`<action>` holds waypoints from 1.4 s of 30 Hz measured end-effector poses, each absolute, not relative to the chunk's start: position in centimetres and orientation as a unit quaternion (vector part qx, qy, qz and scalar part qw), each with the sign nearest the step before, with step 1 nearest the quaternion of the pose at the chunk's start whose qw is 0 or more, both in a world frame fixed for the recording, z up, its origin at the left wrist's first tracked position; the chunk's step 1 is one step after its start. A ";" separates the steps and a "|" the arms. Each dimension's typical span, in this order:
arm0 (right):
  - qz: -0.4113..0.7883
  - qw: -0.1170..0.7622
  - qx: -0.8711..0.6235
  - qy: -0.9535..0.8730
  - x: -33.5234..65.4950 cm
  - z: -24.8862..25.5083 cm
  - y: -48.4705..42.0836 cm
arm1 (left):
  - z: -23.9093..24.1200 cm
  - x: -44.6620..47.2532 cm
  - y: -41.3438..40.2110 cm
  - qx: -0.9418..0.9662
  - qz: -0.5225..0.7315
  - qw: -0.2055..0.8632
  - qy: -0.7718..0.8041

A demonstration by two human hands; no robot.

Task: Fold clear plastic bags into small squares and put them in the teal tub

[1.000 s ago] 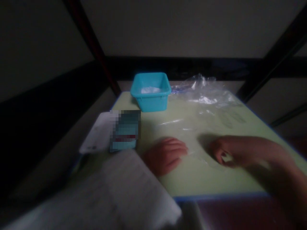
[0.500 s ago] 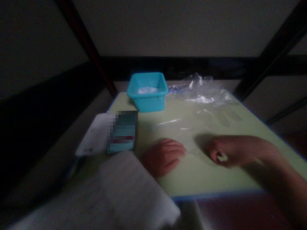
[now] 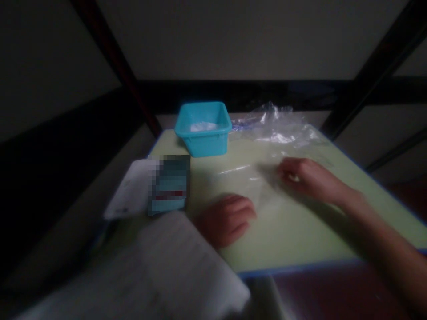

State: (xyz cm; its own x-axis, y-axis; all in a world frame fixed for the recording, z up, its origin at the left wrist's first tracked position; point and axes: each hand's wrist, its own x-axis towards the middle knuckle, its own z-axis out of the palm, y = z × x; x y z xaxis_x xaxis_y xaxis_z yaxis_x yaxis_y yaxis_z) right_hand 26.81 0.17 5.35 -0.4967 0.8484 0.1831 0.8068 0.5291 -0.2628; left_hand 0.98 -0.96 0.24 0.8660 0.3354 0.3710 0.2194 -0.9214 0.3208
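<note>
My left hand [image 3: 230,221] lies palm down on the table, fingers stretched loosely toward the right, at the near edge of a clear plastic bag [image 3: 238,178] spread flat. Whether it presses on the bag I cannot tell. Farther right and higher up the table is my right hand [image 3: 302,178], its fingers curled into a pinch with a small gap inside the curl. It is slightly blurred, and what the fingertips hold, if anything, is hidden. The flat bag's faint shiny creases run close to these fingertips.
A turquoise plastic basket [image 3: 207,144] with something whitish inside stands at the back. Crumpled clear plastic [image 3: 280,126] lies to its right. On the left are a pixelated phone-like object [image 3: 170,184] and a white flat item [image 3: 128,189]. The yellow-green table [image 3: 283,244] has a blue edge.
My right hand has moved away from me, up the table and slightly left, its fingers still curled. My left hand has stayed nearly in place.
</note>
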 end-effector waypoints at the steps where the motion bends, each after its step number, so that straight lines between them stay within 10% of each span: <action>1: 0.046 0.153 -0.495 -0.854 26.7 5.0 0.4 | 0.3 1.0 -1.0 0.958 0.210 0.131 0.145; 17: 0.481 0.278 -0.396 -0.731 24.5 2.6 0.5 | -0.2 0.9 -0.7 0.976 0.131 0.137 0.108; 42: 0.477 0.422 -0.521 -0.568 26.2 1.1 2.8 | 0.0 1.0 -0.6 0.972 0.196 0.089 0.099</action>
